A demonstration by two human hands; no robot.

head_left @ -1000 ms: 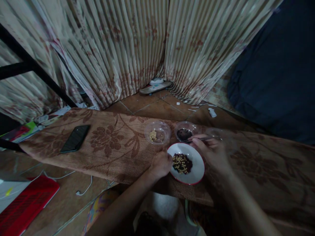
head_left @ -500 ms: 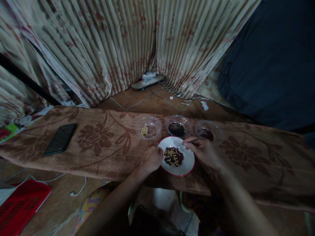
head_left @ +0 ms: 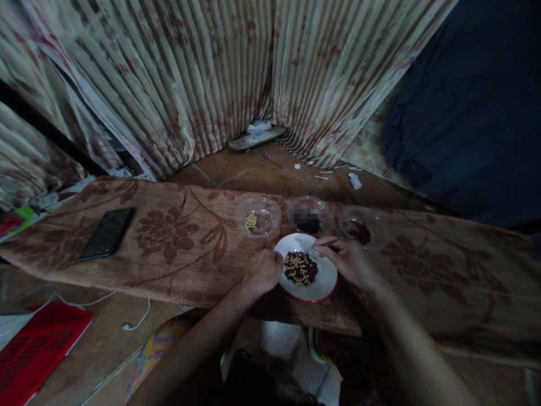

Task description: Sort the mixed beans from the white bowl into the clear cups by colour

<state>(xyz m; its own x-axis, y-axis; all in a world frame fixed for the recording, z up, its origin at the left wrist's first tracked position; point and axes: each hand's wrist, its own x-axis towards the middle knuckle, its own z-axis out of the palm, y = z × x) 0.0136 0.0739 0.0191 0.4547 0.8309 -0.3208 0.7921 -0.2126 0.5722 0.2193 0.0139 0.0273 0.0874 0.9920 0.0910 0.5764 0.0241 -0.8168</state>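
And here we are: our left hand curled closed on the left rim of the red-rimmed white plate, our right hand, right of the plate, pinching a slim metal utensil by the mixed beans on it; three clear plastic bowls line up beyond the plate.

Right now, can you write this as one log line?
left hand: gripping red-rimmed round white plate | right hand: holding thin grey utensil | plate: yellow and dark beans | beyond: three clear round plastic bowls

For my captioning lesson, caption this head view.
Left hand gripping a round white red-rimmed plate of yellow and dark beans; right hand holding a metallic utensil.
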